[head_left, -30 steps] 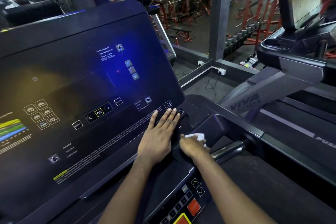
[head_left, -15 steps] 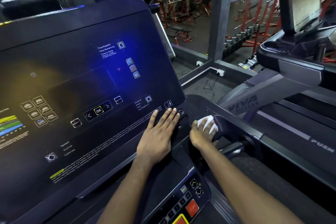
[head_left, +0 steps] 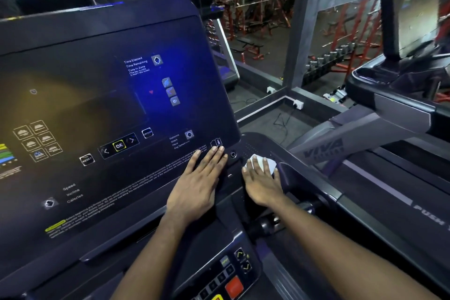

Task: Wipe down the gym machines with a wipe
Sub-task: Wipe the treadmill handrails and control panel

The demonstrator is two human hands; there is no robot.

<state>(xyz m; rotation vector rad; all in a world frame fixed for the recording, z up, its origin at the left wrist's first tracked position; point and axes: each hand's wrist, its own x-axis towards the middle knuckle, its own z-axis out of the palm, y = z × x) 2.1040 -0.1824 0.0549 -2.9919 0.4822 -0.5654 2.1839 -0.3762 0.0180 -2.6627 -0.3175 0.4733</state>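
Wipe (head_left: 267, 167), white folded tissue, pinned under flat right hand (head_left: 264, 185) on dark plastic console ledge (head_left: 299, 178) running rightward; left hand (head_left: 194, 192) spread flat on glossy display panel (head_left: 97, 105).

The left hand (head_left: 197, 185) lay flat on the lower right corner of the treadmill console (head_left: 85, 95), fingers straight. Just beside it, the right hand (head_left: 263, 186) pressed a white wipe (head_left: 265, 165) onto the dark housing (head_left: 253, 143).
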